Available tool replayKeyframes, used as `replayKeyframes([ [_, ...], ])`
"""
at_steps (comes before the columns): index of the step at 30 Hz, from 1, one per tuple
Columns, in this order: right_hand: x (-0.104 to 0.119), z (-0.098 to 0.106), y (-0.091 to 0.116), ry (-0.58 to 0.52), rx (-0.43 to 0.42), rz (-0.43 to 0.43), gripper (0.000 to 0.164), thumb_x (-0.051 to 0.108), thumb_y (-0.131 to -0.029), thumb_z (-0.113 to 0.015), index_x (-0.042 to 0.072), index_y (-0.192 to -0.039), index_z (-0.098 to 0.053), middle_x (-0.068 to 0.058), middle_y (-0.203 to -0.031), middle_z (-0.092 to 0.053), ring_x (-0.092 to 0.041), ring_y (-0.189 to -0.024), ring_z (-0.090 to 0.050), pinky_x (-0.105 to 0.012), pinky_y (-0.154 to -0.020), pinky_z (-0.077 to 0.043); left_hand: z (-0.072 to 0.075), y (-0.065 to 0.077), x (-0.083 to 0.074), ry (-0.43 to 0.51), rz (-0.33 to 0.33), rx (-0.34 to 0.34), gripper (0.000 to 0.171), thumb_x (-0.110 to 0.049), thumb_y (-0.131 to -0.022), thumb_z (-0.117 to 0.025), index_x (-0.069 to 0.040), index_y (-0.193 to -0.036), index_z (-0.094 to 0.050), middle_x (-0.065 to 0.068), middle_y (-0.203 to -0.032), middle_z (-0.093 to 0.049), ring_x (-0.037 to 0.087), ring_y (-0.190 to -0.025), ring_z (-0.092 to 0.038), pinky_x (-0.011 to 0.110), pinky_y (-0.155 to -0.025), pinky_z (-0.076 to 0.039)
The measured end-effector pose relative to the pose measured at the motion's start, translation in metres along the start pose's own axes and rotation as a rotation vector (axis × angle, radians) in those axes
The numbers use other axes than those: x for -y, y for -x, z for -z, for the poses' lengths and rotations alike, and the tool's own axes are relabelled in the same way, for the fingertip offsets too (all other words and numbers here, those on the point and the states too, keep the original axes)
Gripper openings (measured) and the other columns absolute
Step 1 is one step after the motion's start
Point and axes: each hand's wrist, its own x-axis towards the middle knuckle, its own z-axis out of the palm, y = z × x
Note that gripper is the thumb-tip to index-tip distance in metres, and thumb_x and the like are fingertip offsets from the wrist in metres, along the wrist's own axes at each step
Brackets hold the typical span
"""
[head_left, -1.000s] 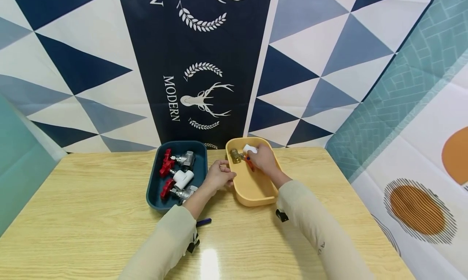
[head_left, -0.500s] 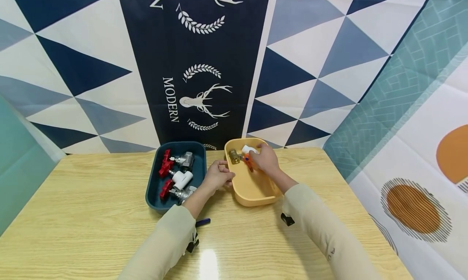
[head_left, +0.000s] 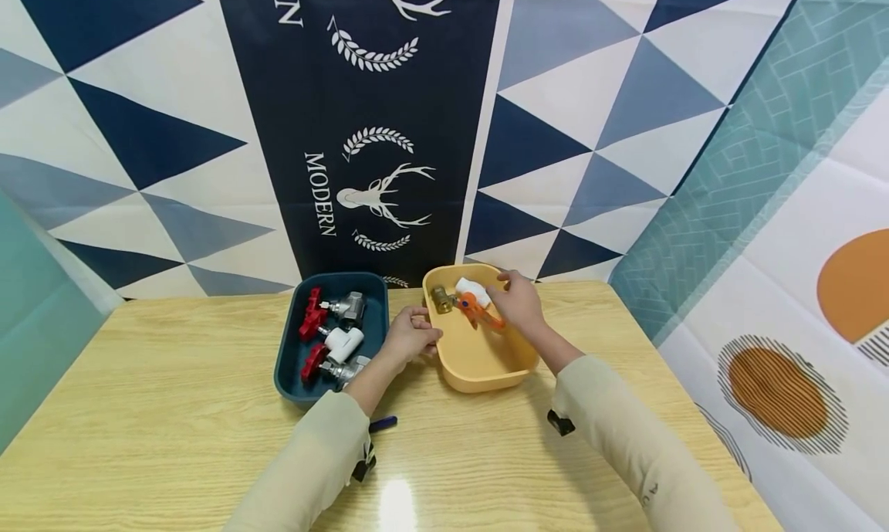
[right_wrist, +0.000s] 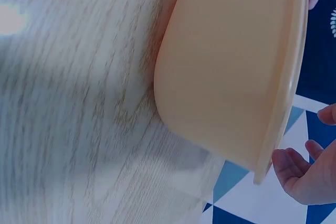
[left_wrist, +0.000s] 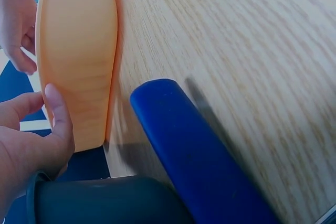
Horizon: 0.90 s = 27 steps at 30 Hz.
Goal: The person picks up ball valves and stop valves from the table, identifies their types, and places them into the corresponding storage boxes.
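Observation:
My left hand [head_left: 406,337] pinches the left rim of a yellow bin [head_left: 481,354]; in the left wrist view the thumb [left_wrist: 59,111] presses the outer wall. Over the bin's right rim hovers my right hand [head_left: 522,300], its fingers loosely bent and holding nothing. Inside the bin, towards the back, lie a brass fitting [head_left: 441,300], a white plastic fitting [head_left: 474,291] and an orange valve handle [head_left: 472,306]. Which fitting the handle belongs to I cannot tell. In the right wrist view, my right hand [right_wrist: 310,174] is beside the bin's rim [right_wrist: 294,72].
A dark blue bin [head_left: 375,316] stands to the left, holding metal and white valves [head_left: 343,343] with red handles [head_left: 314,360]. Near my left wrist is a blue rod-shaped object [head_left: 383,423]. A patterned cloth [head_left: 410,123] hangs behind the wooden table [head_left: 174,408].
My right hand has let go of the orange-handled valve and moved right and up to the bin's right rim. The left hand still holds the left rim. The head view shifts slightly.

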Motion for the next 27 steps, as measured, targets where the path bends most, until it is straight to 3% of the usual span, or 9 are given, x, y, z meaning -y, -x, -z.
replayKeyframes([
  [9, -0.015, 0.01, 0.002, -0.045, -0.054, -0.006, 0.043, 0.026, -0.087, -0.055, 0.0, -0.12, -0.055, -0.023, -0.112, -0.06, -0.034, -0.102, -0.056, -0.044, -0.087, -0.044, -0.001, 0.0, 0.0, -0.035, 0.011, -0.014, 0.051, -0.004, -0.084, -0.066, -0.004, -0.13, -0.043, 0.012, -0.099, -0.053, 0.013, -0.062, -0.059, 0.031, -0.067, -0.056],
  [27, -0.039, 0.011, 0.015, -0.104, -0.046, -0.039, 0.042, 0.024, -0.089, -0.057, 0.0, -0.123, -0.052, -0.024, -0.112, -0.057, -0.035, -0.105, -0.056, -0.043, -0.088, -0.045, 0.003, 0.011, -0.003, -0.034, -0.012, -0.001, 0.051, -0.004, -0.083, -0.066, -0.003, -0.129, -0.044, 0.011, -0.096, -0.056, 0.013, -0.067, -0.061, 0.032, -0.071, -0.057],
])
